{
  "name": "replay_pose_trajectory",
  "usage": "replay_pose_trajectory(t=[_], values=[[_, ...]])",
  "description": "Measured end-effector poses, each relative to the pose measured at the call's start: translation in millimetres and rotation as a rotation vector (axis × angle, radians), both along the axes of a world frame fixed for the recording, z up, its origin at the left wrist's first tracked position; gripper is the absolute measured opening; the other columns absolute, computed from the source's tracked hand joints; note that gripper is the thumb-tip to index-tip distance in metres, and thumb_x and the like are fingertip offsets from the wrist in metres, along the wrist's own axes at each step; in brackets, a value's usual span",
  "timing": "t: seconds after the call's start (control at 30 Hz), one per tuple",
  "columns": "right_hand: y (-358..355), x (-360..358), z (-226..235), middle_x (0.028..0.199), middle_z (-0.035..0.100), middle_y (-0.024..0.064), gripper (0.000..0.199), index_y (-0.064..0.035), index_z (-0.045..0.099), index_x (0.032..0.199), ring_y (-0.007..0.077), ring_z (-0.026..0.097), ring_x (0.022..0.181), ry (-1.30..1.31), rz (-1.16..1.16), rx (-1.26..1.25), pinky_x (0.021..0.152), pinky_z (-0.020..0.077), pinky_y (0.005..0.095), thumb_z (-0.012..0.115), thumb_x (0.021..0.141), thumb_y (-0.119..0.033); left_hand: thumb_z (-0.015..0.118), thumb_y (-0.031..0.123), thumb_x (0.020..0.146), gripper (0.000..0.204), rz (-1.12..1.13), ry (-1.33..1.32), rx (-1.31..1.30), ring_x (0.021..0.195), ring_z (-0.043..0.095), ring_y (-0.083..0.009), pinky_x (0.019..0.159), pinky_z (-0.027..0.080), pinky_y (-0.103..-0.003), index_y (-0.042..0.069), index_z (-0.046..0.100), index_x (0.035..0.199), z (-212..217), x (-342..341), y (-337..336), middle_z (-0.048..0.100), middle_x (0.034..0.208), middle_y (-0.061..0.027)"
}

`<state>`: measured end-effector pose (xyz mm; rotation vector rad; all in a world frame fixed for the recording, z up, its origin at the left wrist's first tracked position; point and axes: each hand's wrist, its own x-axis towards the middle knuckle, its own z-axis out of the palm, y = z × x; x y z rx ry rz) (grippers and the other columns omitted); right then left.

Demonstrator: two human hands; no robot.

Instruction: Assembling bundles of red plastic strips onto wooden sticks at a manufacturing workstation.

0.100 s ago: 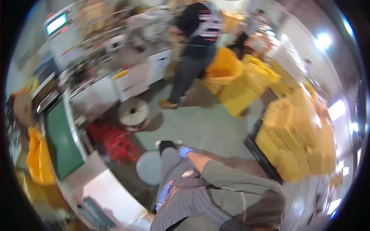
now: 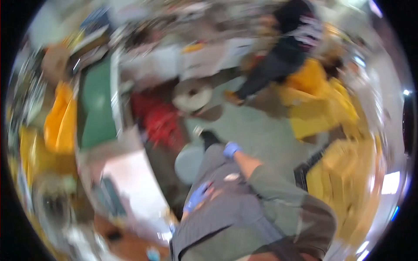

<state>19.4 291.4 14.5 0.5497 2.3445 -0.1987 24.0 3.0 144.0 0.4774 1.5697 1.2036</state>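
Observation:
My left hand point(image 2: 197, 198), in a blue glove, is close against the grey apron point(image 2: 226, 191) over my lap. Motion smears its fingers, and I make out nothing held in it. My right hand point(image 2: 231, 149), also blue-gloved, is farther forward beside my trouser leg, below a grey-green sleeve point(image 2: 278, 182). Its fingers are blurred and partly turned away. A round pale-grey stool top point(image 2: 189, 164) stands left of my leg.
To the left lie a white work surface point(image 2: 130, 178), a green conveyor belt point(image 2: 96, 104) and an orange bag point(image 2: 61, 119). Ahead are a red heap point(image 2: 159, 122), a white reel point(image 2: 192, 95) and a person point(image 2: 278, 61). Yellow boxes point(image 2: 339, 169) are stacked at right.
The view has swung, so the co-worker, reel and stool sit farther right in it and the white table shows more fully. Both my hands keep about the same place against my body.

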Motion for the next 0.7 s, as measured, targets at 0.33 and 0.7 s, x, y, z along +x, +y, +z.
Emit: replay_pose_trajectory(t=[0.33, 0.7], values=[[-20, -355, -128, 0.077, 0.058, 0.016, 0.02, -0.0048, 0.056, 0.075, 0.0297, 0.056, 0.074, 0.188, 0.091, -0.462, 0.068, 0.044, 0.0352, 0.055, 0.067, -0.023, 0.067, 0.033, 0.062, 0.073, 0.7, 0.396, -0.845, 0.111, 0.038, -0.0326, 0.094, 0.029, -0.037, 0.004, 0.036, 0.121, -108, -144, -27, 0.04, 0.12, -0.0187], [-115, -463, -453, 0.094, 0.057, 0.0168, 0.047, 0.0004, 0.05, 0.102, 0.0277, 0.055, 0.087, 0.148, 0.012, -0.487, 0.076, 0.0424, 0.0345, 0.062, 0.067, -0.029, 0.063, 0.031, 0.057, 0.088, 0.548, 0.708, -1.339, 0.118, 0.019, -0.0442, 0.096, 0.018, -0.049, 0.002, 0.02, 0.128, -280, -222, -141, 0.019, 0.131, -0.0243]])
